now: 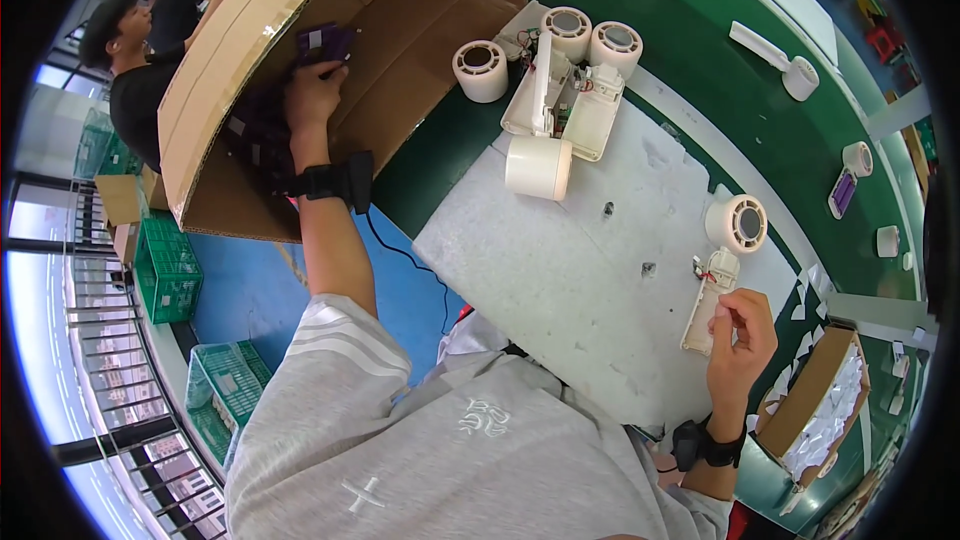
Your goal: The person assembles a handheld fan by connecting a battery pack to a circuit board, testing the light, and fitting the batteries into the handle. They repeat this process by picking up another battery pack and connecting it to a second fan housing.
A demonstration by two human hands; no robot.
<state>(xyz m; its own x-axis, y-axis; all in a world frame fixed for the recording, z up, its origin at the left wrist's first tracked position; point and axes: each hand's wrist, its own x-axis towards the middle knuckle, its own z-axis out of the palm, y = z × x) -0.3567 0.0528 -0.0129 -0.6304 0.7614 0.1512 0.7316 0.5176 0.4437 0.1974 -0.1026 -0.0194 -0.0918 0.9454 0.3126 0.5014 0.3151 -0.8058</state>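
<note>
Assembly workshop: device parts (704,308), green crates (168,268)

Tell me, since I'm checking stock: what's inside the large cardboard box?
Dark purple pieces lie inside the box, with the left hand among them. Whatever lies beneath them is covered.

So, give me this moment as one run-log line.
left hand: inside cardboard box, at purple pack | right hand: at opened cream handle | nearby: clustered cream fan heads
</note>
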